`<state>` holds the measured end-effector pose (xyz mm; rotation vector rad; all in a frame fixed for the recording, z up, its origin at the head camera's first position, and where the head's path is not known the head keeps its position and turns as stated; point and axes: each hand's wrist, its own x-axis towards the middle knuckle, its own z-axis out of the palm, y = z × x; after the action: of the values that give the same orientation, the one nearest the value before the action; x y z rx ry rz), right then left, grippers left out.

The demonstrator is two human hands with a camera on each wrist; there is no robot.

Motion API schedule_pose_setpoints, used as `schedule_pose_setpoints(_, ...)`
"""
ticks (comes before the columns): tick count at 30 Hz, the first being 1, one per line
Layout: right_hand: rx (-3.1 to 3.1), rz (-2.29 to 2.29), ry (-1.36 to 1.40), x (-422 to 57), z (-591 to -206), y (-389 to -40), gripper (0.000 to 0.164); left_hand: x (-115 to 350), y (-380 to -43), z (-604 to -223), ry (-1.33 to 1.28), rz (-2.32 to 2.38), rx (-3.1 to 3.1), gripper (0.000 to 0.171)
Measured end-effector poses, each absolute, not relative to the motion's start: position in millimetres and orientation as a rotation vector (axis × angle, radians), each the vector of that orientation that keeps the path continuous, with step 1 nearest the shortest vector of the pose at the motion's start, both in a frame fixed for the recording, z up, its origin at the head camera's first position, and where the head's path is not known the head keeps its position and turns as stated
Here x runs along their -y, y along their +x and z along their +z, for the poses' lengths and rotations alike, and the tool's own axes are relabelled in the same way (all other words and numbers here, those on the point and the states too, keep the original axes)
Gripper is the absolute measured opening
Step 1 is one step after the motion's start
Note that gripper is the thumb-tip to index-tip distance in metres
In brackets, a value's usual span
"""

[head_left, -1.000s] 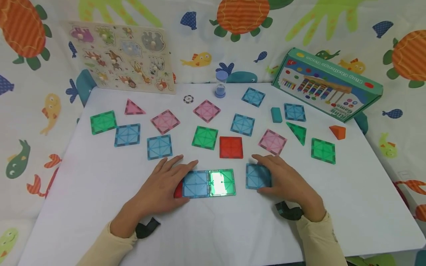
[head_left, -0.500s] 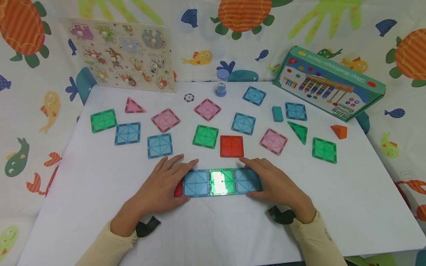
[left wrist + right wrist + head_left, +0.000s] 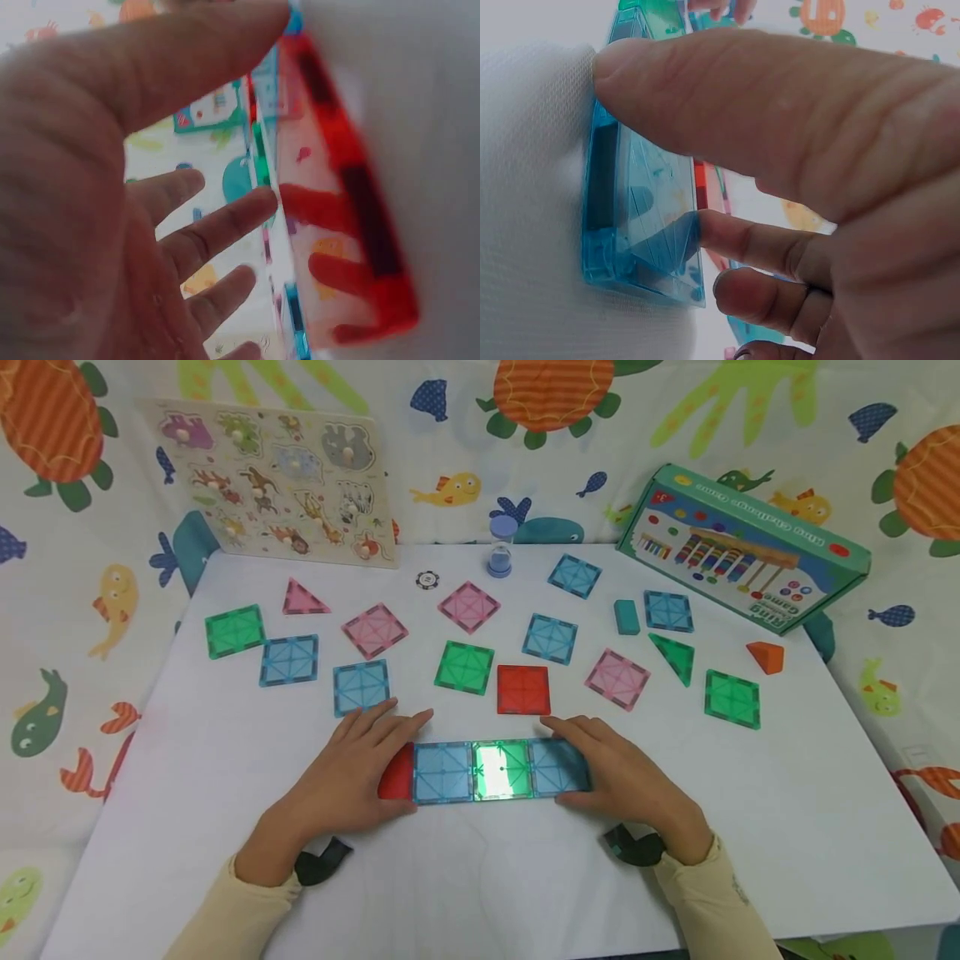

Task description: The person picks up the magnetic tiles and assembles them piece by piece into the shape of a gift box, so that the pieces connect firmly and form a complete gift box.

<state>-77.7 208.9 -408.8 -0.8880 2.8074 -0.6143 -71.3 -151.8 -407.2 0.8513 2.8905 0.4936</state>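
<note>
Four-part wording aside, a row of flat, see-through magnetic tiles lies on the table in the head view: a red tile (image 3: pixel 397 773), a blue tile (image 3: pixel 442 772), a shiny green tile (image 3: pixel 516 770) and another blue tile (image 3: pixel 553 767), edge to edge. My left hand (image 3: pixel 348 772) is at the red tile with fingers spread; its palm covers the tile's left part. In the left wrist view, the thumb (image 3: pixel 225 37) lies by the near edge and the fingers stretch along the far side. My right hand (image 3: pixel 618 764) holds the right-hand blue tile between thumb (image 3: pixel 675 90) and index finger.
Several loose tiles lie behind the row, among them a red square (image 3: pixel 522 690), a green square (image 3: pixel 464 667) and a pink square (image 3: pixel 617 679). A wooden animal puzzle (image 3: pixel 285 485), an hourglass (image 3: pixel 500 547) and a green game box (image 3: pixel 742 552) stand at the back.
My right hand has brought its blue tile left against the green one. My left hand has shifted slightly left, showing more of the red tile, while the row stays put.
</note>
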Motion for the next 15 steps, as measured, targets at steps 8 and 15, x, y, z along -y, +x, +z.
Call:
schedule_pose_setpoints(8, -2.738, -0.709, -0.877, -211.0, -405.4, -80.9, 0.1, 154.9, -72.0, -410.2, 0.9, 0.475, -2.882, 0.113)
schedule_pose_setpoints(15, -2.821, -0.791, -0.789, -206.0, -404.0, -119.0, 0.083, 153.1, -70.9, -412.6, 0.938, 0.468, -2.886, 0.112)
